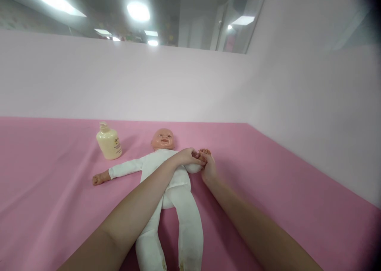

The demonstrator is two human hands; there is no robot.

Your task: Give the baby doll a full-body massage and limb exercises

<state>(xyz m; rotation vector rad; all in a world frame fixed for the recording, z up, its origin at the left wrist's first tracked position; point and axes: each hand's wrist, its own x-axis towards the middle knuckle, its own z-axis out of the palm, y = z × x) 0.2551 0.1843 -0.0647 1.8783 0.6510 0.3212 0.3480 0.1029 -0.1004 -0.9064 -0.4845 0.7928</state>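
On the pink bench (44, 191), a doll (169, 171) lies face up, arms spread, with a cream bottle (108, 144) just beside its head. The left hand (188, 156) crosses the doll's chest and closes around its far arm; the right hand (208, 168) cups the doll's small hand, fingers curled. The cloth body looks soft, light and floppy; the stuffed limbs seem the best place to grip.

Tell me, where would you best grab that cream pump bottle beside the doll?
Probably around the wide body of the pump bottle, coming from its near side, level with the pink table. It stands upright and apart from the doll, and its small pump top looks a poor hold.
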